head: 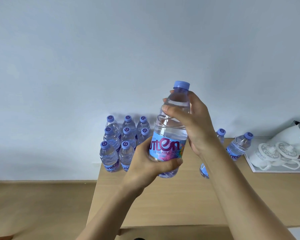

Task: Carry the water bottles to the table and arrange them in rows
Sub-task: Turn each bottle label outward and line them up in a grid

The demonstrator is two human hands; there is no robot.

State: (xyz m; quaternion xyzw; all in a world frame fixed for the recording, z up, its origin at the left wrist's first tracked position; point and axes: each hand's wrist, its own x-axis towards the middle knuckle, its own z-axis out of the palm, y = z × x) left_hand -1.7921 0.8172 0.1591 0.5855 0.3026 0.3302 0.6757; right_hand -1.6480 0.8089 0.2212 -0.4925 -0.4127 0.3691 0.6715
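Observation:
I hold one clear water bottle (pixel 170 134) with a blue cap and blue label upright above the wooden table (pixel 171 201). My left hand (pixel 149 163) grips its lower part around the label. My right hand (pixel 190 122) grips its shoulder just below the cap. Several bottles (pixel 118 144) stand in tidy rows at the table's back left corner. Two more bottles (pixel 237 146) stand at the back right, and another bottle (pixel 203 170) is mostly hidden behind my right forearm.
A white tray (pixel 260 168) at the table's right holds two lidded white cups (pixel 274 153) and a white teapot (pixel 294 135). A pale wall rises behind the table. Wooden floor (pixel 38 205) lies left of the table's edge.

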